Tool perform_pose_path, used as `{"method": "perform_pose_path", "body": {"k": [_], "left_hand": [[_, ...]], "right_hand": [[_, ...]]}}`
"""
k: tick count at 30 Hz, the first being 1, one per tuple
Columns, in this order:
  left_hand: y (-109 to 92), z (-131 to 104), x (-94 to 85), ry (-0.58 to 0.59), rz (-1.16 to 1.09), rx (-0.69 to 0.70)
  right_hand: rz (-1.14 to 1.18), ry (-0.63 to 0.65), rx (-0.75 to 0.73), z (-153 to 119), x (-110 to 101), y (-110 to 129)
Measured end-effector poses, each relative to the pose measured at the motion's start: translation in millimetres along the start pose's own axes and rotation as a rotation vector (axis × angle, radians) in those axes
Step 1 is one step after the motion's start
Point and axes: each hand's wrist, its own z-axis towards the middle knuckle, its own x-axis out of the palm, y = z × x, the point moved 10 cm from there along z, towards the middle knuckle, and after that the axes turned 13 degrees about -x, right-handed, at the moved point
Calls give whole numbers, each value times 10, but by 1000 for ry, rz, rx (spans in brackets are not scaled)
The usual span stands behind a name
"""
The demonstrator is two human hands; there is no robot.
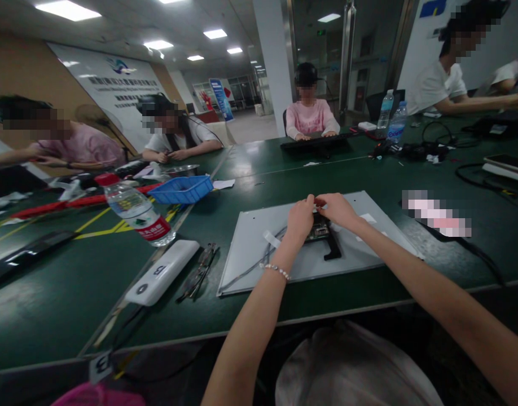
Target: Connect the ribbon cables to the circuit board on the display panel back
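A grey flat panel (259,237) lies on the green table, with a small circuit board (319,230) and a black bracket (334,248) near its middle. My left hand (301,217), with a beaded bracelet on its wrist, is closed at the board's far edge. Close beside it, my right hand (336,208) is closed too, its fingertips almost touching the left ones. Something small and pale shows between the fingertips, too small to make out. Grey cables (259,262) run over the panel's left part, under a white tape piece (271,239).
Left of the panel are glasses (200,270), a white power bank (163,273), a water bottle (136,211) and a blue tray (183,190). A phone (437,214) with a cable lies right. Several people sit around the green table (259,169).
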Motion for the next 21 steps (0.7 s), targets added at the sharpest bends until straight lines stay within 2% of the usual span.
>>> {"method": "perform_pose_path", "body": {"k": [11,21], "left_hand": [[15,-15,-15,41,6,-42],[26,-16,2,52,-21,-30]], "right_hand": [[-132,30,-61,17,54,102],[-122,60,-37,22,134,24]]}}
